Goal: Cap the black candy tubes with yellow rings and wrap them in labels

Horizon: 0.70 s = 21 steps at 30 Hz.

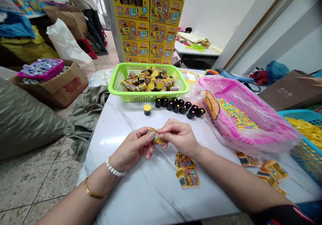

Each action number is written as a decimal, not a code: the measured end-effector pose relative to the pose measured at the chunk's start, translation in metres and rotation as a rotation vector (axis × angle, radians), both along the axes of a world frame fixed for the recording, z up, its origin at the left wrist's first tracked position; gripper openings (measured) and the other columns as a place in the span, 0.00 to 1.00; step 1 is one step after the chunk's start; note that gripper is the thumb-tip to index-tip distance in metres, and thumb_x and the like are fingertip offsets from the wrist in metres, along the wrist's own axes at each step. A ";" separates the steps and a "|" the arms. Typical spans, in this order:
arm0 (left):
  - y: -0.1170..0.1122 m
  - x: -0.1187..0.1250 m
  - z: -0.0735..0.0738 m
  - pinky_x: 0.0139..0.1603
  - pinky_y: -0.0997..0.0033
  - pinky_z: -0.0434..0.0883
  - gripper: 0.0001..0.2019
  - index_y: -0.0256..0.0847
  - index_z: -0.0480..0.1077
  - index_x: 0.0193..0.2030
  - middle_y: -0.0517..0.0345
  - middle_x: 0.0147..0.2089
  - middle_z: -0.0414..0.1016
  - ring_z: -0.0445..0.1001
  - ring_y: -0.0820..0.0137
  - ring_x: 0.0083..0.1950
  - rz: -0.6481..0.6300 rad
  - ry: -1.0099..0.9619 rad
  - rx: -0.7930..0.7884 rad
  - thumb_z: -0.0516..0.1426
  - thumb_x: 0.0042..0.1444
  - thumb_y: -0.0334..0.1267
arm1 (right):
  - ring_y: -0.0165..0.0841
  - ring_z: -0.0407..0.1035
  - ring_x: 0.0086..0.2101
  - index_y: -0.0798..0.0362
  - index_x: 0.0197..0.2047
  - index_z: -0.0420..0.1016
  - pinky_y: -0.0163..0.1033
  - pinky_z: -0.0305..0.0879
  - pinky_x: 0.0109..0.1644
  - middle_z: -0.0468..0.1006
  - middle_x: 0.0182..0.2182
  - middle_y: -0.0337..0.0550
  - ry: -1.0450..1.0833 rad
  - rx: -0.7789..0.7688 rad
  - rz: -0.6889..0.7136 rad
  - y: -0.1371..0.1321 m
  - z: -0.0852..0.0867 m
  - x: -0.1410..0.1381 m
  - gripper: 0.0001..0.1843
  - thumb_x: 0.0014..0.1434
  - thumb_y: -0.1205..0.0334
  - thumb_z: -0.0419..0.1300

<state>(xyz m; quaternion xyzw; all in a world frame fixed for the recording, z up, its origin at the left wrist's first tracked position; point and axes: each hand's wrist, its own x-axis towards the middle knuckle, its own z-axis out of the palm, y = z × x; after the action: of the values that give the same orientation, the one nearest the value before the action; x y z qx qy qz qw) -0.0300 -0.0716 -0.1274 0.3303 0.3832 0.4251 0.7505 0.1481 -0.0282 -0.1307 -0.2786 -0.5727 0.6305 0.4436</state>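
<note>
My left hand (pixel 132 147) and my right hand (pixel 179 136) meet over the white marble table (pixel 141 191), both pinched on one small labelled cup (pixel 156 136) with a yellow printed wrapper. A few loose printed labels (pixel 188 171) lie on the table just below my right wrist. Beyond my hands stand a single yellow-capped black cup (pixel 147 109) and a row of several small black cups (pixel 179 106). Behind them a green basket (pixel 118 89) is full of wrapped cups.
A pink basket (pixel 251 94) lined with clear plastic holds coloured candy beads at right. A blue basket (pixel 305 151) of yellow lids sits at far right, more labels (pixel 273 171) before it. Yellow cartons (pixel 151 20) are stacked behind. A person (pixel 87 3) stands far left.
</note>
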 end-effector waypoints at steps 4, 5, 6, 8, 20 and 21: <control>0.002 0.000 0.000 0.18 0.82 0.64 0.13 0.35 0.72 0.35 0.58 0.26 0.74 0.66 0.79 0.20 0.054 0.026 -0.023 0.65 0.52 0.45 | 0.25 0.73 0.26 0.50 0.46 0.80 0.33 0.76 0.31 0.75 0.39 0.41 -0.126 0.074 0.073 0.003 0.001 0.003 0.15 0.55 0.56 0.66; 0.002 0.000 0.000 0.17 0.82 0.63 0.14 0.35 0.72 0.34 0.59 0.26 0.73 0.66 0.79 0.20 0.073 0.031 -0.029 0.65 0.52 0.45 | 0.25 0.73 0.29 0.48 0.52 0.77 0.33 0.76 0.33 0.75 0.42 0.43 -0.179 0.105 0.079 0.003 0.001 0.003 0.20 0.55 0.57 0.67; 0.002 0.000 -0.001 0.17 0.82 0.63 0.14 0.35 0.71 0.33 0.60 0.25 0.72 0.66 0.80 0.19 0.093 0.041 -0.029 0.65 0.52 0.45 | 0.26 0.73 0.31 0.47 0.57 0.73 0.33 0.76 0.34 0.74 0.45 0.44 -0.236 0.143 0.076 0.002 0.001 0.003 0.27 0.53 0.57 0.68; 0.002 0.000 -0.002 0.17 0.82 0.64 0.14 0.35 0.71 0.34 0.61 0.25 0.72 0.66 0.80 0.19 0.125 0.086 -0.009 0.65 0.52 0.45 | 0.29 0.73 0.35 0.47 0.58 0.72 0.33 0.75 0.33 0.73 0.47 0.46 -0.347 0.237 0.031 -0.002 0.000 0.002 0.32 0.50 0.58 0.70; -0.002 -0.008 0.002 0.19 0.80 0.70 0.18 0.35 0.73 0.49 0.57 0.29 0.75 0.71 0.76 0.22 0.175 0.004 0.093 0.63 0.56 0.44 | 0.30 0.76 0.31 0.54 0.46 0.78 0.37 0.77 0.35 0.81 0.38 0.44 -0.071 -0.111 0.095 0.004 0.004 -0.002 0.17 0.53 0.58 0.68; -0.001 -0.009 0.001 0.18 0.81 0.69 0.17 0.36 0.73 0.49 0.57 0.29 0.76 0.70 0.77 0.21 0.151 -0.016 0.068 0.63 0.56 0.44 | 0.30 0.76 0.31 0.54 0.46 0.78 0.37 0.76 0.35 0.82 0.38 0.44 -0.059 -0.106 0.099 0.004 0.005 -0.001 0.17 0.53 0.58 0.69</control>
<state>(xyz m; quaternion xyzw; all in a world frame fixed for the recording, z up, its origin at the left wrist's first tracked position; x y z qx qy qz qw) -0.0391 -0.0731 -0.1266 0.3223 0.3863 0.4961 0.7077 0.1467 -0.0240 -0.1260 -0.2915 -0.5643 0.6726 0.3797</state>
